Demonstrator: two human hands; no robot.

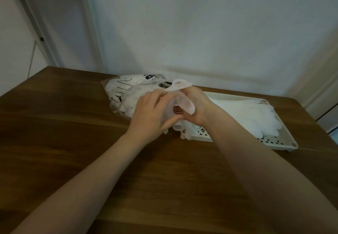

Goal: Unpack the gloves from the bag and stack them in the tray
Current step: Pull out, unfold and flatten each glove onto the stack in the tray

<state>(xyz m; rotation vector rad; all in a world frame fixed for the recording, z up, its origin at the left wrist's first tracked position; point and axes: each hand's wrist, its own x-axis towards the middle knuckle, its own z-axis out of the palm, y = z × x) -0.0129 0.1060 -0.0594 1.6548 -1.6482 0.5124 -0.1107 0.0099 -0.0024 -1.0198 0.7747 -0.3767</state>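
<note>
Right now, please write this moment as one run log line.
left hand: holds glove | right hand: holds glove | tray: gloves stacked | bag: part full

A dark wooden bench (73, 142) with long grain streaks fills the lower frame, set against a plain white wall (201, 32). At upper left, a pale metal shelf frame (33, 19) rises beside the bench corner, a thin cord (31, 58) hanging next to it; a white door frame (321, 87) stands at far right.

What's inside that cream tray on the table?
The tray holds a layered pile of white gloves. Its perforated floor shows at the near edge; the right hand and its forearm cover the left end.
</note>
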